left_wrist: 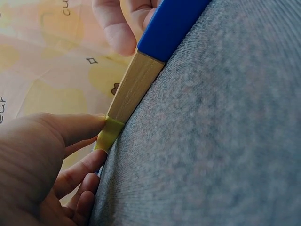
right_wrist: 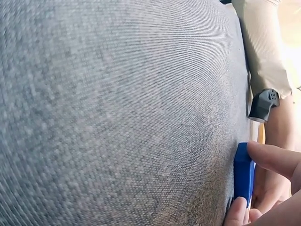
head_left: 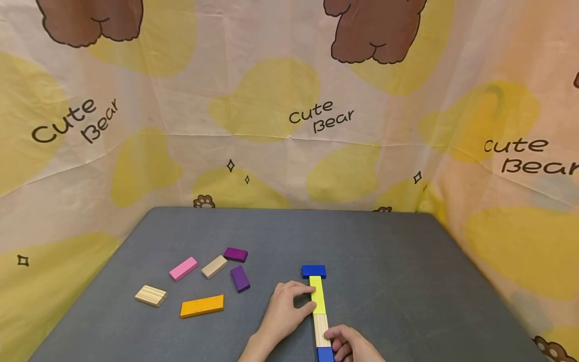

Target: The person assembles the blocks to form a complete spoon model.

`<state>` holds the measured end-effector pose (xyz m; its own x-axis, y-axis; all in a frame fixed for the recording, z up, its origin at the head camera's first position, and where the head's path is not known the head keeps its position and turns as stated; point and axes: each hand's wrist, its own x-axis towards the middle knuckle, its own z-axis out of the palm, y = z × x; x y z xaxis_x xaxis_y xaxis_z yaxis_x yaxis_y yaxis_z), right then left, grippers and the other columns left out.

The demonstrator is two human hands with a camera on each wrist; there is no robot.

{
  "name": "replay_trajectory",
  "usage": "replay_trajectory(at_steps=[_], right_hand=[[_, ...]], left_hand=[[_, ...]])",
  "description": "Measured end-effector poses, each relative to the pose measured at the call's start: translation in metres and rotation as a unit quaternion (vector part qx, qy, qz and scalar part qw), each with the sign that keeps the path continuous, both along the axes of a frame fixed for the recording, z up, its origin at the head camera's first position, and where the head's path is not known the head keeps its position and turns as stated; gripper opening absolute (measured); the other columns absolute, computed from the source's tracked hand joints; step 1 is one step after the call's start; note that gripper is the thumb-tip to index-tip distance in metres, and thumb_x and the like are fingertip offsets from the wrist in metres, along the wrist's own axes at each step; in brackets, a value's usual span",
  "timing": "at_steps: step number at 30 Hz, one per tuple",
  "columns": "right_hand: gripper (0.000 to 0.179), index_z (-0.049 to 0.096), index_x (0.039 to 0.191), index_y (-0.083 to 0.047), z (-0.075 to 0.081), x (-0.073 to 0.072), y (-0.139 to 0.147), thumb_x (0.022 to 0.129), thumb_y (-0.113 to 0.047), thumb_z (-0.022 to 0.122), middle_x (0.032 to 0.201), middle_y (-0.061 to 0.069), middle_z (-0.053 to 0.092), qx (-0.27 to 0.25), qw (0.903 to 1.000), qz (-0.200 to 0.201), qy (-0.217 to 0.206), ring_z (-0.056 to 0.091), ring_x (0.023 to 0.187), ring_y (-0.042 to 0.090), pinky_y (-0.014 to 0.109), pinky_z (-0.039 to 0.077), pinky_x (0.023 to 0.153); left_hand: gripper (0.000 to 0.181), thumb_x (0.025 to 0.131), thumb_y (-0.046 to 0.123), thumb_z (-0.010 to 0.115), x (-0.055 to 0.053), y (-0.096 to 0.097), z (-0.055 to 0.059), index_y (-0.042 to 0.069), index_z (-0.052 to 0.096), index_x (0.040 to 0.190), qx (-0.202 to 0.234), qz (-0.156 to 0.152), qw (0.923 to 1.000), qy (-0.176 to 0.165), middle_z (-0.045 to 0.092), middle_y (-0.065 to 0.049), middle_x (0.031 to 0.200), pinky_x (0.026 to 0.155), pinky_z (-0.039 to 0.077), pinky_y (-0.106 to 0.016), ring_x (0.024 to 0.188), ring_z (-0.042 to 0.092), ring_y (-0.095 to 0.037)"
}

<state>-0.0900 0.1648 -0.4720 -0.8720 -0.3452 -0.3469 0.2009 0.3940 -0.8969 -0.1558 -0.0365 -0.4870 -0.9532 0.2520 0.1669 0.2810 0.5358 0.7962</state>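
A row of blocks runs toward me on the table. A blue block (head_left: 314, 271) lies crosswise at its far end, then come a yellow block (head_left: 318, 295), a plain wooden block (head_left: 321, 331) and a nearer blue block (head_left: 324, 354). My left hand (head_left: 282, 309) holds the yellow block from its left side, thumb and forefinger tips set apart along it. On the right side, my right hand (head_left: 355, 344) grips the nearer blue block, with one fingertip at the joint with the wooden block. Its other fingers are partly hidden in the head view.
Left of the row lie loose blocks: an orange block (head_left: 202, 306), a pink block (head_left: 183, 269), two purple blocks (head_left: 240, 279) and two wooden blocks (head_left: 151, 295). A bear-printed cloth (head_left: 271, 166) surrounds the grey table (head_left: 407, 281).
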Motion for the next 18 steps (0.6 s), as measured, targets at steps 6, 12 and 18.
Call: replay_trajectory(at_steps=[6,12,18], right_hand=[[0.033,0.056,0.116,0.008,-0.0001,-0.0003,0.0003,0.087,0.002,0.07,0.091,0.004,0.05,-0.006,1.0,-0.001,-0.005,0.05,0.081,0.019,0.036,0.045,0.076],[0.033,0.056,0.116,0.008,-0.0012,-0.0002,0.0017,0.087,0.001,0.071,0.09,0.004,0.05,-0.01,0.9999,0.002,-0.002,0.05,0.08,0.019,0.035,0.045,0.075],[0.034,0.056,0.116,0.007,-0.0023,-0.0013,0.0012,0.086,0.0,0.073,0.089,0.003,0.051,-0.004,1.0,0.001,-0.003,0.051,0.08,0.018,0.036,0.045,0.075]], left_hand=[[0.027,0.085,0.026,0.078,0.0009,0.0,0.0007,0.019,0.076,0.111,0.004,-0.002,0.9999,0.009,0.064,0.008,0.105,0.081,0.041,-0.043,0.094,0.046,-0.018],[0.028,0.085,0.026,0.078,0.0012,0.0004,0.0008,0.019,0.076,0.111,0.004,-0.001,1.0,0.005,0.063,0.007,0.106,0.082,0.04,-0.044,0.095,0.046,-0.018],[0.027,0.085,0.025,0.078,0.0009,0.0003,0.0,0.018,0.076,0.111,0.001,0.001,1.0,0.006,0.063,0.007,0.105,0.082,0.04,-0.044,0.095,0.046,-0.018]])
